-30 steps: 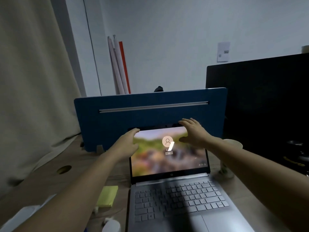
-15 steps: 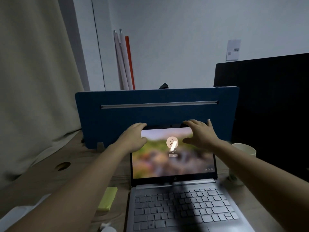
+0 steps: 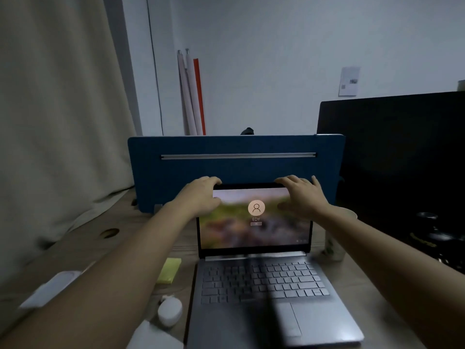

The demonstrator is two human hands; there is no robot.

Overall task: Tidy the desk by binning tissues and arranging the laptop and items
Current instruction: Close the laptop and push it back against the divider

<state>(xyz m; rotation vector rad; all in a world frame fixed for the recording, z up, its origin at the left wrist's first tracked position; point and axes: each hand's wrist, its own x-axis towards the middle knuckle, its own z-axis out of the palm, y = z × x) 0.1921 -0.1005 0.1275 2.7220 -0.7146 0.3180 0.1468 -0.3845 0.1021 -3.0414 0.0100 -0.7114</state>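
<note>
An open grey laptop (image 3: 264,280) sits in the middle of the wooden desk (image 3: 83,248), its screen lit with a login picture. My left hand (image 3: 198,195) grips the top left edge of the screen, fingers curled over the rim. My right hand (image 3: 300,195) holds the top right edge, fingers over the rim and thumb on the screen face. A yellow sticky-note pad (image 3: 169,270) lies left of the keyboard. A small white rounded case (image 3: 169,311) and white paper or tissue (image 3: 153,336) lie at the near left.
A blue divider panel (image 3: 236,162) stands right behind the laptop. A dark monitor (image 3: 397,157) fills the right side, with a paper cup (image 3: 336,240) beside the laptop. A white flat object (image 3: 52,288) lies at the left. A curtain (image 3: 57,122) hangs on the left.
Both hands have slid from the screen's face up onto its top edge and now grip it. The screen stands a little more upright, and my view has shifted.
</note>
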